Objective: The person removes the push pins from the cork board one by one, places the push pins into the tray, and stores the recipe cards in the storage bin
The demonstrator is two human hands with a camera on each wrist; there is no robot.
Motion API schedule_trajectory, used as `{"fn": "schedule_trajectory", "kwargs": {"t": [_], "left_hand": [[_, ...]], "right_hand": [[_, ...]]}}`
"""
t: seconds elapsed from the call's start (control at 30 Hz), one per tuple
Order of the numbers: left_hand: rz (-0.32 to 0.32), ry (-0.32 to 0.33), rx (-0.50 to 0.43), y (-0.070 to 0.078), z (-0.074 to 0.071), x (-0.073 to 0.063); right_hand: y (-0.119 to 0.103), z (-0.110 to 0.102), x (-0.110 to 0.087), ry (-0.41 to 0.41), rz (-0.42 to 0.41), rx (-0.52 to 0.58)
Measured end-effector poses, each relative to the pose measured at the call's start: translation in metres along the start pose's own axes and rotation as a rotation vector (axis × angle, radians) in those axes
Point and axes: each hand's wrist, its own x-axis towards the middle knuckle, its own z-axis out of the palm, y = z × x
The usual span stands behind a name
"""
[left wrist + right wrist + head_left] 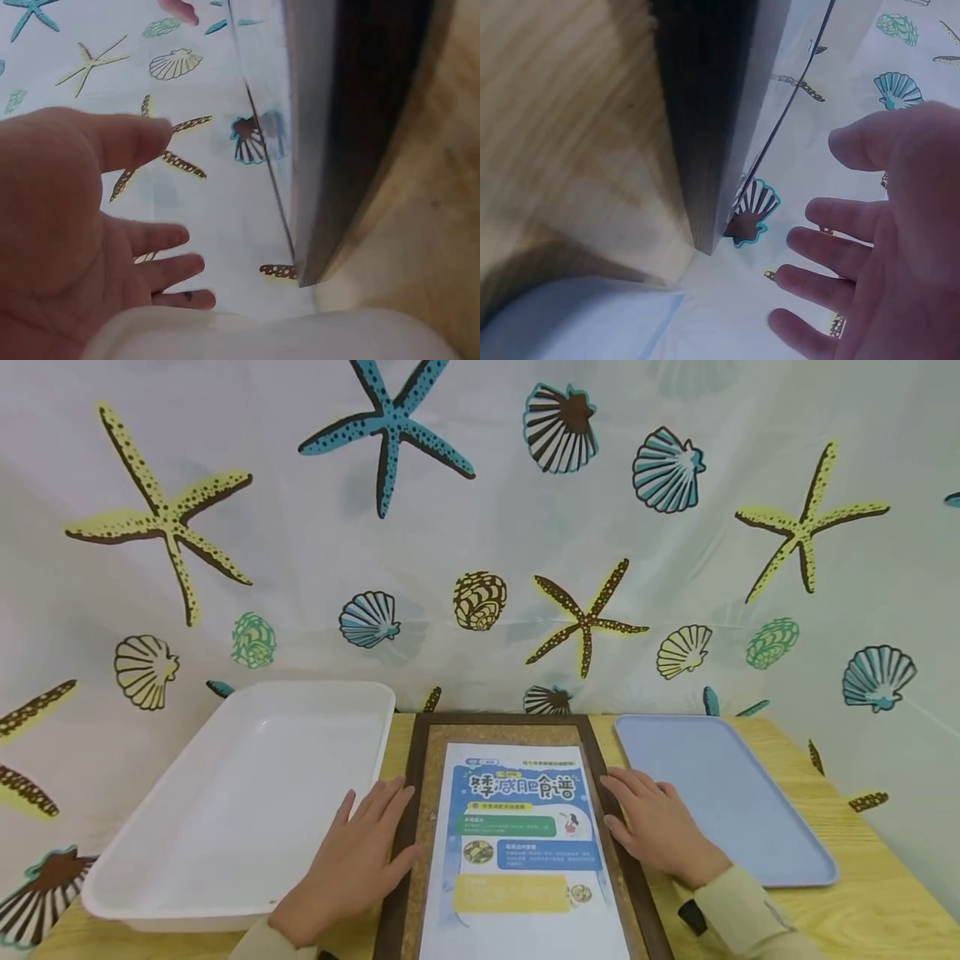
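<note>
Corkboard (504, 720) flanked by two hands' extended fingers (377, 802).

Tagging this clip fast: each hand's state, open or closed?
Left hand: open, holding nothing, beside the framed board.
Right hand: open, holding nothing, on its other side.

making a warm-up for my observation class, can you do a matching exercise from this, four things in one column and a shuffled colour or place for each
1. deep tray
2. shallow tray
3. printed Chinese-text sheet
4. rectangular frame

A. dark brown, with the left hand and right hand at either side
B. pale blue, farthest right of the four
C. over cork
D. plain white, farthest left

Pairs: 1-D, 2-B, 3-C, 4-A
</note>
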Motion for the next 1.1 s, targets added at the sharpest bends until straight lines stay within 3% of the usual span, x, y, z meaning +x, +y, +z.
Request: {"fn": "schedule_trajectory", "kwargs": {"t": [0.2,0.43,0.67,0.9,1.1], "left_hand": [[-0.007,-0.003,-0.031,0.004,-0.010,0.011],[-0.007,0.040,-0.035,0.010,-0.012,0.022],[-0.022,-0.038,-0.048,0.017,0.001,0.028],[-0.047,-0.044,-0.092,0.025,0.016,0.032],[-0.033,-0.059,-0.133,0.034,0.022,0.034]], "right_hand": [[-0.005,-0.002,0.014,-0.006,-0.006,0.001],[-0.017,-0.003,0.031,-0.091,0.008,0.056],[-0.029,-0.001,0.042,-0.100,-0.021,0.075],[-0.038,0.007,0.051,-0.119,-0.066,0.123],[-0.043,0.012,0.060,-0.214,-0.031,0.185]]}}
